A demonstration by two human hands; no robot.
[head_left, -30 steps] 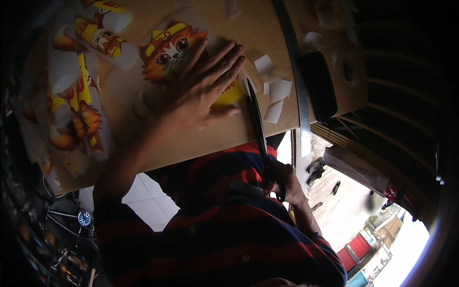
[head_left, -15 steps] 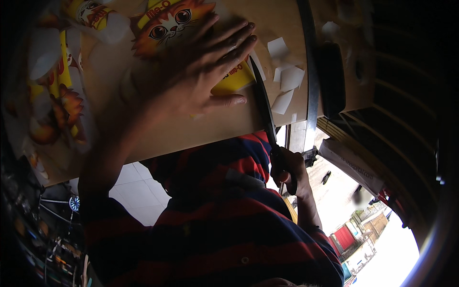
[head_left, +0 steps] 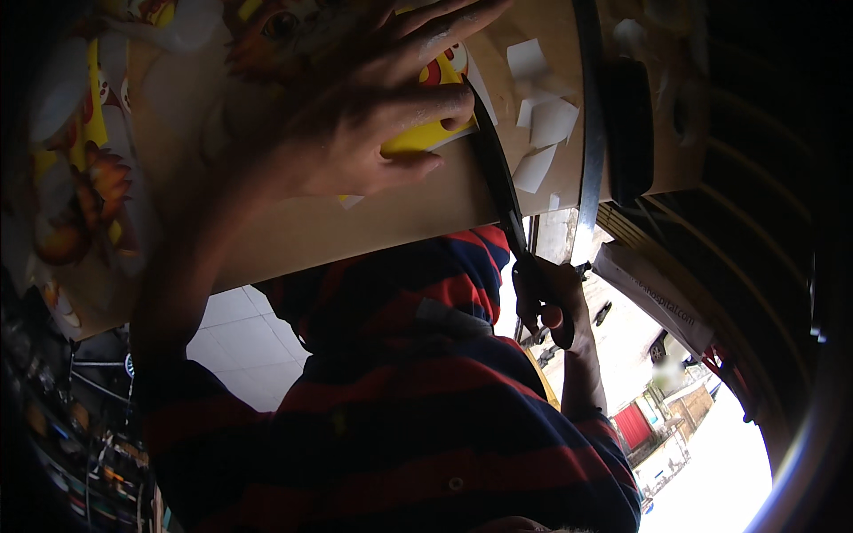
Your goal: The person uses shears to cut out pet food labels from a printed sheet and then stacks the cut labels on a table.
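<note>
Spread over a yellow printed sheet (head_left: pixel 416 139), my left hand (head_left: pixel 355 133) presses on it at the table, its index finger bent and the other fingers stretched out. Large black-handled scissors (head_left: pixel 500 182) are gripped in my right hand (head_left: pixel 566 289), just past the table's near edge. Their dark blades reach up along the right edge of the sheet, close to my left fingertips. Whether the blades are apart or together is hard to see. Partly behind my left hand lies a shadowed orange cat-face print (head_left: pixel 267 49).
White paper scraps (head_left: pixel 553 121) lie right of the scissors. Beyond them run a long metal strip (head_left: pixel 590 115) and a dark elongated object (head_left: pixel 629 133). Glossy printed cut-outs (head_left: pixel 102 191) cover the left of the brown tabletop (head_left: pixel 355 244). A tiled floor (head_left: pixel 244 342) shows below.
My left hand has shifted upward in the picture and its index finger has bent, baring more red print on the sheet. The scissors stay at the sheet's edge. The whole view has shifted slightly.
</note>
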